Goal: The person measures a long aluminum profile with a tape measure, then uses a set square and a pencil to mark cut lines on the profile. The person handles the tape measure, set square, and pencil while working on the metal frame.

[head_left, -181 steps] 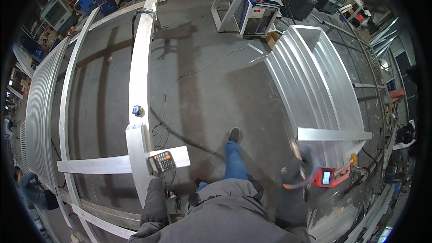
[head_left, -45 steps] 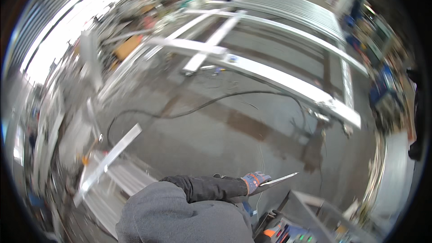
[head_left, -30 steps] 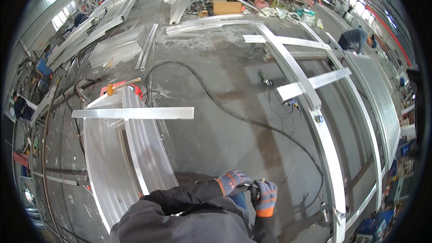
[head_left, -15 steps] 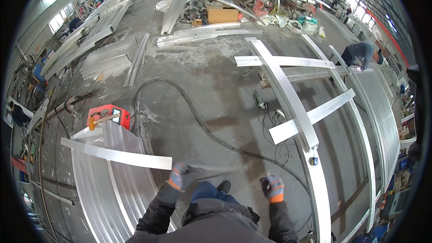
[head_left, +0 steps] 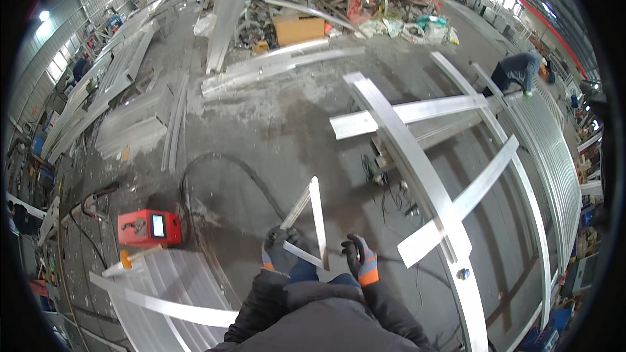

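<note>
L hand (head_left: 275, 250), gloved, gripping the L corner of a triangular metal frame (head_left: 318, 221), held in front of the legs (head_left: 303, 272) w/ apex pointing fwd; R hand (head_left: 360, 261), also gloved, half-open near its lower R corner, fingers loosely bent; both forearms (head_left: 390, 308) angled inward

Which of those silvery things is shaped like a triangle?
The small triangular frame in the person's left hand. Three thin strips make its sides, while the crossing beams on the right are long, single bars.
</note>
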The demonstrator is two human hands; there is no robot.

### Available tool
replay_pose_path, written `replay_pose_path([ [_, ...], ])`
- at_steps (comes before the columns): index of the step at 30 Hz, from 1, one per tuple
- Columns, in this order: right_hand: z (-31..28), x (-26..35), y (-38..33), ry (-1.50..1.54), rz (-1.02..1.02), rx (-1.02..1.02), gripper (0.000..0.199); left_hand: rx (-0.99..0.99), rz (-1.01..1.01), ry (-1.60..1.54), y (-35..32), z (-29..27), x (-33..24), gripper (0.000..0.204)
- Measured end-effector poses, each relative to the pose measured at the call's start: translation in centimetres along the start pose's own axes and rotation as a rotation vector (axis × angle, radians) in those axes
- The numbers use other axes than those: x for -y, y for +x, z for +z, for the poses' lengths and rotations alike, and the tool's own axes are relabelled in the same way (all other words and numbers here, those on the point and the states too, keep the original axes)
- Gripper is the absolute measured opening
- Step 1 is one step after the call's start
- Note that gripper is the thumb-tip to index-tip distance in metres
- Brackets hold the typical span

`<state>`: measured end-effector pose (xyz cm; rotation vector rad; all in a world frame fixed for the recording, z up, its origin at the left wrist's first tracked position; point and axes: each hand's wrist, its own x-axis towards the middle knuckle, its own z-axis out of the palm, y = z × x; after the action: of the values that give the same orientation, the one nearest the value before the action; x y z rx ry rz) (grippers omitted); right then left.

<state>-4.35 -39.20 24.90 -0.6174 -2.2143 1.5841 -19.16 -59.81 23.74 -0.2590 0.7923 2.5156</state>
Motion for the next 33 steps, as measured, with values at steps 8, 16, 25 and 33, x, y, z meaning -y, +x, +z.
replay_pose_path([
  [8, 3.4, 0.0, 15.5, 0.035, 0.224, -0.141, 0.019, 0.019, -0.273, 0.178, 15.7, 6.6, 0.9, 0.03],
  [16, 3.6, -4.6, 31.1, 0.095, 0.284, -0.141, 0.025, 0.082, -0.309, 0.575, 31.0, 8.2, 1.8, 0.035],
  [25, -0.7, -8.5, 48.5, -0.01, 0.102, 0.025, 0.02, -0.006, -0.343, 0.768, 45.3, 12.0, 3.2, 0.027],
  [33, -6.4, -11.6, 58.3, -0.115, 0.156, 0.197, 0.031, 0.038, -0.478, 0.769, 57.8, 13.0, 10.1, 0.035],
])
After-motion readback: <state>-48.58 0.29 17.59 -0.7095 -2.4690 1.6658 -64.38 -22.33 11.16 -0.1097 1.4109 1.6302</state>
